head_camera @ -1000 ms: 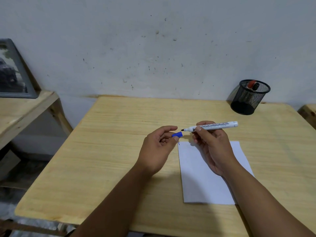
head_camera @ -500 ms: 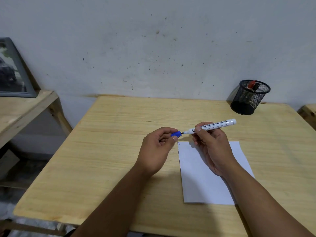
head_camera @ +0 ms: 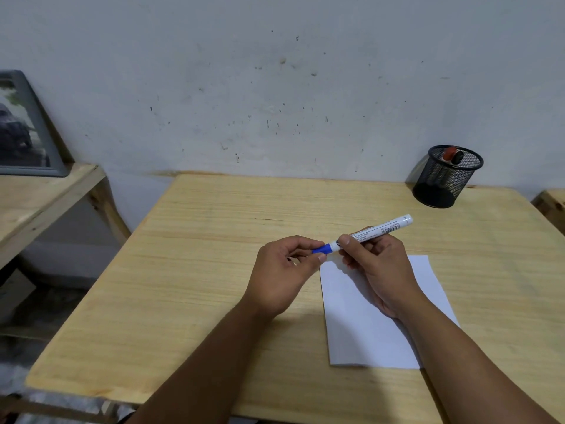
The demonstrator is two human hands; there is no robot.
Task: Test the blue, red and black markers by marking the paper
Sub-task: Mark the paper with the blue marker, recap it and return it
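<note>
Blue marker (head_camera: 371, 232) capped, over paper's (head_camera: 376, 316) top edge: right hand (head_camera: 377, 267) grips barrel, left hand (head_camera: 282, 270) fingers pinch cap (head_camera: 321, 249). Paper looks unmarked, maybe. Red (head_camera: 449, 153) and black (head_camera: 457, 157) remain in cup (head_camera: 444, 182): 2 left.

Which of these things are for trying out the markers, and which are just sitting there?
For the job:
- white-barrelled marker with blue cap, held in both hands
- white sheet of paper on the wooden table
- red-capped marker and black-capped marker in the black mesh cup

Just there:
- grey-framed picture on the side shelf
</note>
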